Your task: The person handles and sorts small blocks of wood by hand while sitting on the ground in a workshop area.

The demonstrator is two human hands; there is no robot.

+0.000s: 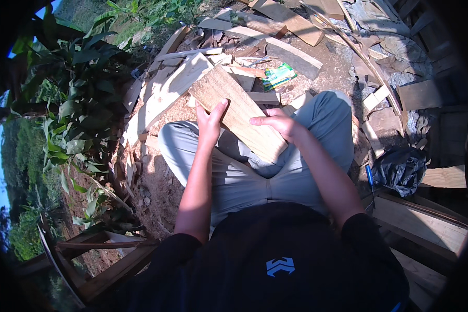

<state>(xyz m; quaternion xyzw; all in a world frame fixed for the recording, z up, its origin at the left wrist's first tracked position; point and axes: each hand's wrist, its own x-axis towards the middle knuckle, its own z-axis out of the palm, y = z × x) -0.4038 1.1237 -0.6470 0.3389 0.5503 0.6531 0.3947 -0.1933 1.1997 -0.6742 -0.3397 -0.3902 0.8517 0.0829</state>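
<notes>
A thick, pale wooden block (pixel 240 112) is held tilted above my lap, its far end up and to the left, its near end over my crossed legs. My left hand (pixel 211 118) grips its left edge, thumb on the upper face and fingers mostly hidden beneath. On the opposite edge, my right hand (pixel 281 124) is closed round the wood, with its thumb laid across the top face. Grey trousers (pixel 247 190) cover the legs under the block.
Loose boards and offcuts (pixel 166 88) lie among sawdust ahead. Beyond the block is a green and yellow packet (pixel 279 76). A black plastic bag (pixel 400 170) and a blue-handled tool (pixel 369 176) sit at my right, near planks (pixel 418 221). Leafy plants (pixel 83 99) grow at left.
</notes>
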